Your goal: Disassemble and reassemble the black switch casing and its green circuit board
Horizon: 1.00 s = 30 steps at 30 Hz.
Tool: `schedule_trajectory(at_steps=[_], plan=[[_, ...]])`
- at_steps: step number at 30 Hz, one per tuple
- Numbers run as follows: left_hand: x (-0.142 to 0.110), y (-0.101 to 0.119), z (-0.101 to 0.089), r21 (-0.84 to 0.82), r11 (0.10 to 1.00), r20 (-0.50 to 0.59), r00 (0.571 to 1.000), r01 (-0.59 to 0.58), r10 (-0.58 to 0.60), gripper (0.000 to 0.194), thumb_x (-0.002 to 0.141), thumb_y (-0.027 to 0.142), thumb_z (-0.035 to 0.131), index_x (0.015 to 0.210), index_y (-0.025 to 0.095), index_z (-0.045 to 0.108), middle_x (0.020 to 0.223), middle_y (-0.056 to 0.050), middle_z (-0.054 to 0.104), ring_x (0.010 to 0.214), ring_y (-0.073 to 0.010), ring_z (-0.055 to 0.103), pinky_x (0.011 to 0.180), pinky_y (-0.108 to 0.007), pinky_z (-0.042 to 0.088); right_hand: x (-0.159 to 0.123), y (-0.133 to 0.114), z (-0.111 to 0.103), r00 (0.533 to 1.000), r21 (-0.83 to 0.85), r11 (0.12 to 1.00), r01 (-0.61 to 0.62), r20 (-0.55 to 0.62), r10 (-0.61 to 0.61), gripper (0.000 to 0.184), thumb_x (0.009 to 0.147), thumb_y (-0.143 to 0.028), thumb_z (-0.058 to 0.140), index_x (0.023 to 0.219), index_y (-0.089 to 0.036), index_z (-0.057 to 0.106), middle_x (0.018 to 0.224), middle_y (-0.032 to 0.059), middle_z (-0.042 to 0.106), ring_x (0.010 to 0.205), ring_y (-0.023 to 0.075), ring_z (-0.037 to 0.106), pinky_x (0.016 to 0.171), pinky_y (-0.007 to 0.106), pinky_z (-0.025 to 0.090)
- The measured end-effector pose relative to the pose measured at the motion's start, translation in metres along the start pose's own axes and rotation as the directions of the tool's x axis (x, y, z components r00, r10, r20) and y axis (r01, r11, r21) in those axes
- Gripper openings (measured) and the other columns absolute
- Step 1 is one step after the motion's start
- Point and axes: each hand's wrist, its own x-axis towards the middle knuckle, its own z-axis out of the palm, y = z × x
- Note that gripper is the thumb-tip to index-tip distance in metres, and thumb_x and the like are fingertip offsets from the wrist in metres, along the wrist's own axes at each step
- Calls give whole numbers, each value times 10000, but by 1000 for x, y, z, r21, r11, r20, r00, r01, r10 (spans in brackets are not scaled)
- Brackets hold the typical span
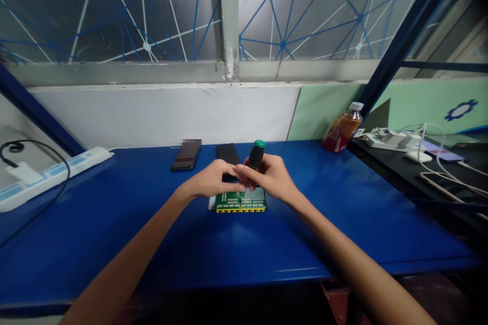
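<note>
A screwdriver (256,152) with a black and green handle stands nearly upright, with my right hand (272,176) closed around it. Its shaft is mostly hidden by fingers. From the other side my left hand (214,177) meets the right one, thumb and fingers curled together near the shaft; what they pinch is hidden. Beneath both hands lies a green circuit board (232,200) with a row of yellow connectors (240,209) along its near edge. A grey plate covers part of the board, and a white edge shows at its left.
Behind the hands lie a dark phone (185,157) and another flat black object (226,152). A drink bottle (343,128) stands at the back right of the blue table (152,244). At left is a white power strip (57,177) with a black cable; chargers and cables (400,139) sit on the right.
</note>
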Motion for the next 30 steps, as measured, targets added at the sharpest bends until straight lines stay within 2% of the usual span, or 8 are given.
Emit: schedule_trajectory(at_steps=[3, 11, 20, 30], plan=[[-1, -3, -1, -27, 1000, 62, 998, 14, -12, 193, 804, 279, 674, 925, 148, 751, 919, -75, 744, 868, -203, 680, 766, -297, 504, -2, 2, 6, 1000, -71, 997, 10, 30, -8, 318, 827, -472, 631, 808, -155, 635, 607, 19, 631, 541, 127, 577, 506, 263, 423], [-2, -17, -2, -72, 995, 98, 993, 67, -60, 196, 747, 279, 722, 861, 121, 747, 853, -72, 738, 809, -190, 660, 719, -281, 489, -3, -1, 12, 999, -217, 975, 48, 19, -45, 367, 818, -499, 627, 829, -136, 678, 580, 11, 589, 537, 119, 519, 491, 258, 366], [-3, -18, -2, -72, 994, 117, 991, 78, -70, 248, 740, 341, 737, 844, 116, 756, 815, -64, 715, 750, -161, 627, 675, -246, 462, -4, -5, 12, 997, -265, 961, 80, 28, -75, 376, 813, -497, 634, 811, -124, 684, 579, 13, 589, 532, 113, 506, 489, 250, 343], [-2, -17, -2, -65, 995, 127, 990, 73, -64, 270, 743, 353, 729, 862, 112, 753, 833, -73, 716, 768, -170, 624, 694, -258, 463, -4, -7, 10, 996, -272, 959, 83, 46, -73, 386, 807, -516, 627, 817, -134, 682, 574, 7, 579, 528, 109, 485, 495, 258, 348]])
